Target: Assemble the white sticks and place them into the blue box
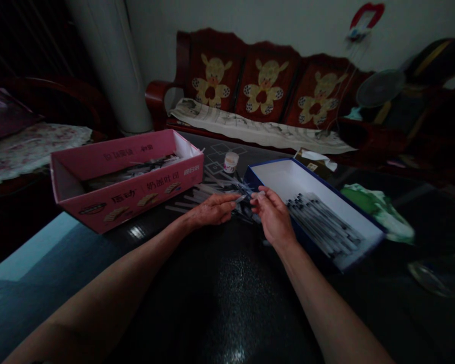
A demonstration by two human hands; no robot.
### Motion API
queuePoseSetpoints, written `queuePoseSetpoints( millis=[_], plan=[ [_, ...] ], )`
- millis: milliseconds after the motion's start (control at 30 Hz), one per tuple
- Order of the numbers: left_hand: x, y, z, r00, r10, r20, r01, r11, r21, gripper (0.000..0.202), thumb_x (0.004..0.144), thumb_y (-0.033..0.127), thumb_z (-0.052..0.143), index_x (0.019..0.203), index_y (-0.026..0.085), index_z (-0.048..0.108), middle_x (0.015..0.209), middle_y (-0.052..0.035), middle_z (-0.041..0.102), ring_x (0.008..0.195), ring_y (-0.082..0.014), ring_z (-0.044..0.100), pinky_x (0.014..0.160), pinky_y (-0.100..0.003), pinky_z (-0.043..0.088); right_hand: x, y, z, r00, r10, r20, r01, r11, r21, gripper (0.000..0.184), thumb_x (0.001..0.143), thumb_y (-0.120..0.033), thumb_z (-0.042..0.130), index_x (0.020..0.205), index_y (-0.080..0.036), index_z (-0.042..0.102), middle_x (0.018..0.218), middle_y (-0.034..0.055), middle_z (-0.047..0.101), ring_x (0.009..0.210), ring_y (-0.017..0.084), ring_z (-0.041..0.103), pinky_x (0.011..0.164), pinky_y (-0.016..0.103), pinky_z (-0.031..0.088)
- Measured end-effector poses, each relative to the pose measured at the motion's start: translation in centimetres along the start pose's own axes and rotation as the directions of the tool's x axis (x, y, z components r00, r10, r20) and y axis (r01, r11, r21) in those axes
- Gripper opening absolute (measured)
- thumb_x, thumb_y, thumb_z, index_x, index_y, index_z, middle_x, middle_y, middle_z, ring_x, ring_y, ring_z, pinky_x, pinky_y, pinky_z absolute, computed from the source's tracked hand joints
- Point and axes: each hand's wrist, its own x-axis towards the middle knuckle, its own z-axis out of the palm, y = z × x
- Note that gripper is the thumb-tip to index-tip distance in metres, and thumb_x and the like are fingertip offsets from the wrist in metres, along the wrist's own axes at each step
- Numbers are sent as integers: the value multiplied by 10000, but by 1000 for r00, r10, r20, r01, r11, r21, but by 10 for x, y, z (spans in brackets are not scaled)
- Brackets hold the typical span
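My left hand [214, 208] rests on the dark table, fingers pinched on a thin clear pen part [241, 198] pointing right. My right hand [273, 216] faces it, fingers pinched on a small clear piece [258, 194] that nearly meets the left one. Beneath and behind both hands lies a loose pile of pen parts [216, 188]. A blue box with a white inside [284, 178] stands just right of my right hand and holds a row of assembled pens [320, 222].
A pink cardboard box [132, 189] with more pen parts sits at the left. A small white jar [231, 162] stands behind the pile. Green cloth [379, 207] lies right of the blue box. A red wooden sofa [265, 86] runs along the far side.
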Motion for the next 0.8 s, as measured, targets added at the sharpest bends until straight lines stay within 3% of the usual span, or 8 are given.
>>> queuePoseSetpoints(
  millis=[100, 233, 567, 800],
  plan=[
    [-1, 1, 3, 1000, -4, 9, 4, 1000, -3, 488, 872, 313, 527, 1319, 117, 543, 475, 54, 424, 391, -69, 325, 391, -195, 229, -1, -1, 5, 987, 159, 1, -154, 956, 249, 313, 679, -316, 693, 962, -239, 584, 910, -11, 695, 735, 112, 628, 616, 221, 467],
    [0, 1, 5, 1000, 4, 22, -4, 1000, -20, 496, 864, 310, 536, 1312, 98, 547, 478, 60, 405, 409, -73, 344, 412, -197, 252, -2, -3, 7, 980, 197, 27, -196, 928, 316, 291, 656, -278, 720, 917, -240, 597, 857, -27, 704, 710, 106, 631, 598, 210, 469],
    [1, -3, 3, 998, 20, 60, -22, 999, 26, 440, 873, 352, 534, 1251, 134, 589, 477, 52, 407, 410, -78, 336, 408, -196, 233, -5, 0, 10, 983, 181, 18, -181, 963, 200, 289, 647, -305, 723, 913, -221, 650, 861, -19, 705, 746, 110, 626, 594, 201, 465],
    [0, -1, 2, 996, 43, 83, -46, 998, 36, 325, 876, 346, 533, 1075, 123, 661, 497, 40, 440, 418, -73, 354, 414, -194, 243, -7, 1, 10, 990, 142, 29, -144, 980, 135, 277, 668, -335, 722, 908, -212, 659, 937, 3, 725, 812, 135, 641, 637, 232, 485]
  ],
)
